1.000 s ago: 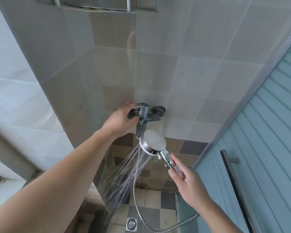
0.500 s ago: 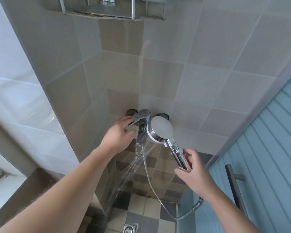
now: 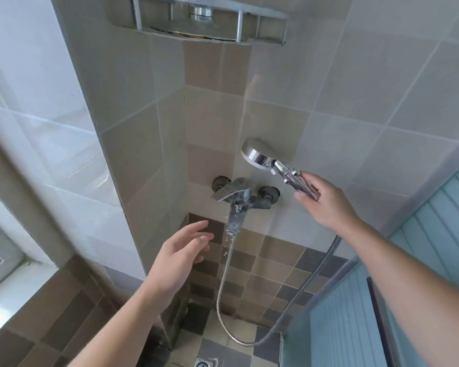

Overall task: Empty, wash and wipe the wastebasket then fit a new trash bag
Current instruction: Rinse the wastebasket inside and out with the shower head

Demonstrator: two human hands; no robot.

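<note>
My right hand [image 3: 326,202] holds the chrome shower head [image 3: 257,154] by its handle, raised to the right of and above the wall faucet [image 3: 236,196]. No spray leaves the head; a few drops fall from the faucet spout. My left hand [image 3: 182,256] hangs below and left of the faucet lever with fingers spread, touching nothing. The metal hose [image 3: 224,287] loops from the spout down to the floor and back up to the handle. No wastebasket is in view.
A metal corner shelf [image 3: 210,21] hangs high on the tiled wall. A floor drain [image 3: 203,362] sits at the bottom. A blue ribbed door [image 3: 435,234] with a dark handle closes off the right side. A ledge [image 3: 13,290] runs along the left.
The spray has stopped. My left hand has let go of the faucet lever and dropped away. My right hand has lifted the shower head up and to the right.
</note>
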